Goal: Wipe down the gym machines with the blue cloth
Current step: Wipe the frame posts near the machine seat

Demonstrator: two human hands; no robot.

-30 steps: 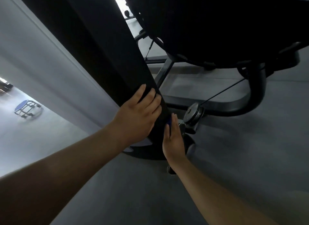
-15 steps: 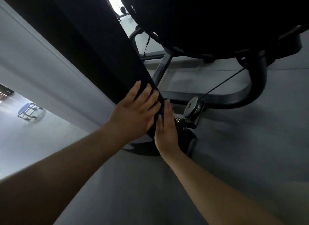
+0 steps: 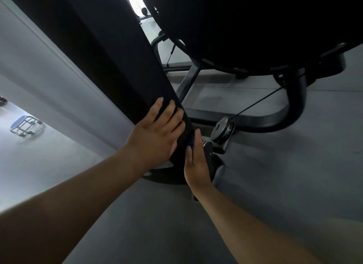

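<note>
A tall black column (image 3: 117, 71) of a gym machine slants down to its foot on the floor. My left hand (image 3: 155, 134) lies flat on the column's lower front, fingers straight. My right hand (image 3: 196, 161) presses against the column's right side just above the foot, fingers straight. Only a sliver of the blue cloth (image 3: 191, 141) shows, between that hand and the column; the rest of it is hidden.
A small cable pulley (image 3: 223, 131) with a thin cable sits just right of my right hand. Behind it runs a curved black frame tube (image 3: 290, 114), and a big dark machine part (image 3: 245, 28) hangs overhead. A blue-topped stool (image 3: 24, 125) stands far left on the grey floor.
My right hand slid up the column's side with the cloth, then came a little way back down. My left hand has stayed pressed on the column.
</note>
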